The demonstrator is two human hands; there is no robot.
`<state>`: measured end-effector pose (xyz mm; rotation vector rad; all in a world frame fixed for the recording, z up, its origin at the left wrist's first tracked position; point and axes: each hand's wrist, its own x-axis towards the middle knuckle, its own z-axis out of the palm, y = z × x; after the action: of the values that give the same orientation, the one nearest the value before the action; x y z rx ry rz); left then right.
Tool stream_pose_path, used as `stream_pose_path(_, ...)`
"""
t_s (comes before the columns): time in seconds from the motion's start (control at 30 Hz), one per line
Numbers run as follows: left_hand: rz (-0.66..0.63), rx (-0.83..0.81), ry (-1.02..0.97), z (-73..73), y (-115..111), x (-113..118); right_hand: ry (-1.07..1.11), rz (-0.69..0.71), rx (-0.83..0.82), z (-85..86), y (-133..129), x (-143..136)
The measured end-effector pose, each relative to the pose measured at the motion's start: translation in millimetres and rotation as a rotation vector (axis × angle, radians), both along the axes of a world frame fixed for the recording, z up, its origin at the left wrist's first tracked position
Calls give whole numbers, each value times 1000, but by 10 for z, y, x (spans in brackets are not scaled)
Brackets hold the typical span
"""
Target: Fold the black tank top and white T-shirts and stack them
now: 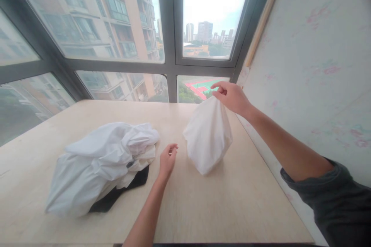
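My right hand [230, 94] is raised at the far right part of the table, thumb and fingers pinched on the top of a white cloth [208, 135]. The cloth hangs from the pinch in loose folds, its lower tip close to the tabletop; whether it touches is hard to tell. Lower and to the left of it, my left hand [168, 158] hovers over the table with loosely bent fingers, a small gap between them and nothing visible inside. Left of that hand lies a crumpled heap of white fabric [101, 154], with black fabric [121, 193] showing beneath its edge.
Everything rests on a pale wooden tabletop [232, 208]. Grey-framed windows [171, 38] rise behind its far edge, with buildings and a sports court outside. A wall with a flower pattern [324, 77] borders the table on the right.
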<state>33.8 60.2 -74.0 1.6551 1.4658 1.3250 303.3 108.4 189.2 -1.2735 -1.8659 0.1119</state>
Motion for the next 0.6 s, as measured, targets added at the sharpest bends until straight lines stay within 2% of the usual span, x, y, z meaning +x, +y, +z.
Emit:
stream_pose_path(0.07, -18, 11, -30, 272, 21, 49, 57, 45, -27, -55, -7, -103)
stream_pose_path(0.13, -66, 37, -47, 609, 33, 156, 129, 84, -39, -105, -31, -217)
stream_pose_path(0.23, -201, 108, -30, 1111, 47, 382, 237, 175, -115, -162, -91, -379)
stream_pose_path(0.33, -272, 231, 93, 1444, 71, 584, 359, 279, -204, -211, -149, -469)
stream_pose_path(0.4, -235, 276, 147, 1539, 103, 647, 432, 303, -218, -273, -178, -468)
stream_pose_path(0.47, -206, 262, 131, 1559, 148, 638, 495, 281, -222, -390, -206, -424)
stream_pose_path(0.6, -189, 141, 8, 1526, 242, 482, 547, 277, -332, -811, -310, -296)
